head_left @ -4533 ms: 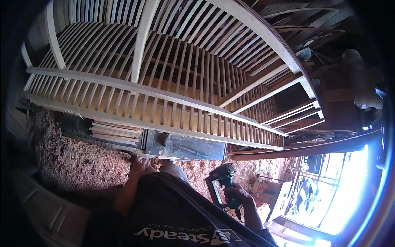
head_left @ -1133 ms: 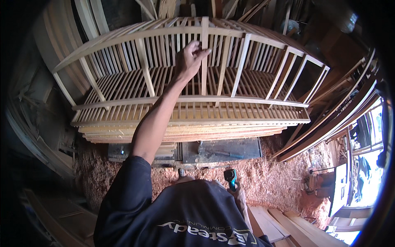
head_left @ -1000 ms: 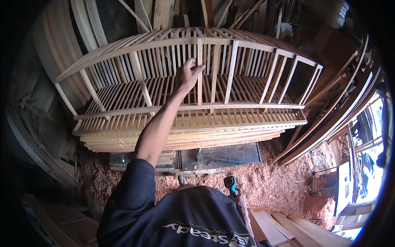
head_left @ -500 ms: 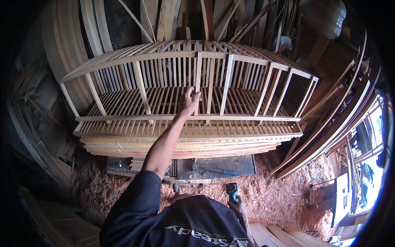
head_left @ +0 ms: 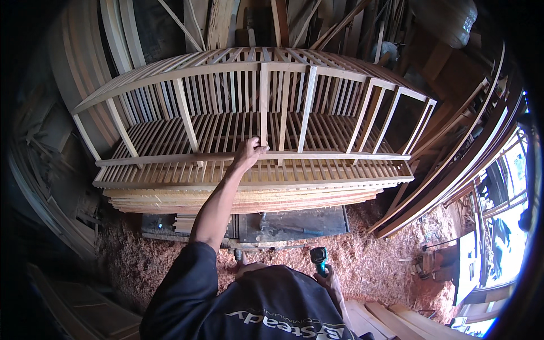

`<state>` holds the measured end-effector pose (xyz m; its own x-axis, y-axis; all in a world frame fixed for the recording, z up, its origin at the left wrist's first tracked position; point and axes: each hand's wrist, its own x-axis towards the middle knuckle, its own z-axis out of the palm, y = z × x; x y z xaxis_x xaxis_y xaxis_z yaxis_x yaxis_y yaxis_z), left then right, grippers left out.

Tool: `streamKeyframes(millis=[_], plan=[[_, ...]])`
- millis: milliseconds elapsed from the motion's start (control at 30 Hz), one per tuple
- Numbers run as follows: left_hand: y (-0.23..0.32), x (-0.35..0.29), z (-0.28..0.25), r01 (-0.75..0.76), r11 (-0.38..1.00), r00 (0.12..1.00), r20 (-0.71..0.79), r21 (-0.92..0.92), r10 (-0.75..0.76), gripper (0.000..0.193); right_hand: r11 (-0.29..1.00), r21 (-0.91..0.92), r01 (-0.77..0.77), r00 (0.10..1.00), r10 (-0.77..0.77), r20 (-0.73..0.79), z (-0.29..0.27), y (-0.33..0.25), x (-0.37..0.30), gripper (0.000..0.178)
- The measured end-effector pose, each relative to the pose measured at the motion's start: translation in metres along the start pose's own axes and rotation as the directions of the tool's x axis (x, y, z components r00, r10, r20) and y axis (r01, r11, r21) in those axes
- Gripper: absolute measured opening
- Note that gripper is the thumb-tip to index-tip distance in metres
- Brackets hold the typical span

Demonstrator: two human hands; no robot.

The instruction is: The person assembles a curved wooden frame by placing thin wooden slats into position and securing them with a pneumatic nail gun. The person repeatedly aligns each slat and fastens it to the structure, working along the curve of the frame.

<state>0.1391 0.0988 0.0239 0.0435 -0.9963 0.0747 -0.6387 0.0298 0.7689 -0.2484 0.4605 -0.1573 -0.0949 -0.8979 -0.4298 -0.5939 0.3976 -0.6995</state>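
A long frame of pale wooden slats (head_left: 226,157) lies across the view, with uprights joining its upper and lower rails. My left hand (head_left: 249,153) reaches over the lower rail with fingers curled at the foot of a wooden upright (head_left: 264,102), and seems to pinch it there. At the lower right, near my body, my right hand (head_left: 330,280) is wrapped round the handle of a teal and black power tool (head_left: 319,258). The tool's head points away from me, apart from the frame.
Beneath the frame is a stack of boards (head_left: 243,199). A dark bench top (head_left: 294,224) with a tool on it sits nearer me. Wood shavings (head_left: 374,266) cover the floor. Long planks (head_left: 453,187) lean at the right, and more boards (head_left: 85,68) stand at the far left.
My left hand has come down along the upright to its foot at the lower rail. My right hand still holds the power tool. The whole view has shifted slightly.
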Motion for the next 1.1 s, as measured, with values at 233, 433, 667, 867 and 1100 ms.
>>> streamKeyframes(millis=[233,433,667,867,1100], plan=[[-0.025,0.012,0.01,-0.024,0.996,0.999,0.04,-0.085,0.027,0.076,1.0,0.019,-0.02,1.0,0.02,-0.008,-0.004,-0.01,-0.004,0.062],[-0.035,0.015,0.016,0.031,0.991,0.997,0.074,-0.127,-0.021,0.089,1.0,-0.019,-0.014,0.998,0.012,-0.069,-0.015,-0.046,-0.022,0.054],[-0.031,0.01,0.015,0.022,0.992,1.0,0.02,-0.122,-0.02,0.089,0.997,-0.038,-0.06,0.993,0.056,-0.107,-0.026,-0.059,-0.033,0.049],[-0.028,0.013,0.011,0.005,0.993,0.997,0.078,-0.12,0.004,0.089,0.995,-0.034,0.096,0.983,-0.1,-0.152,-0.018,-0.053,-0.027,0.05],[-0.032,0.012,0.019,-0.034,0.995,0.998,-0.065,-0.093,0.028,0.078,0.994,-0.08,0.074,0.988,-0.084,-0.128,-0.043,-0.086,-0.035,0.044]])
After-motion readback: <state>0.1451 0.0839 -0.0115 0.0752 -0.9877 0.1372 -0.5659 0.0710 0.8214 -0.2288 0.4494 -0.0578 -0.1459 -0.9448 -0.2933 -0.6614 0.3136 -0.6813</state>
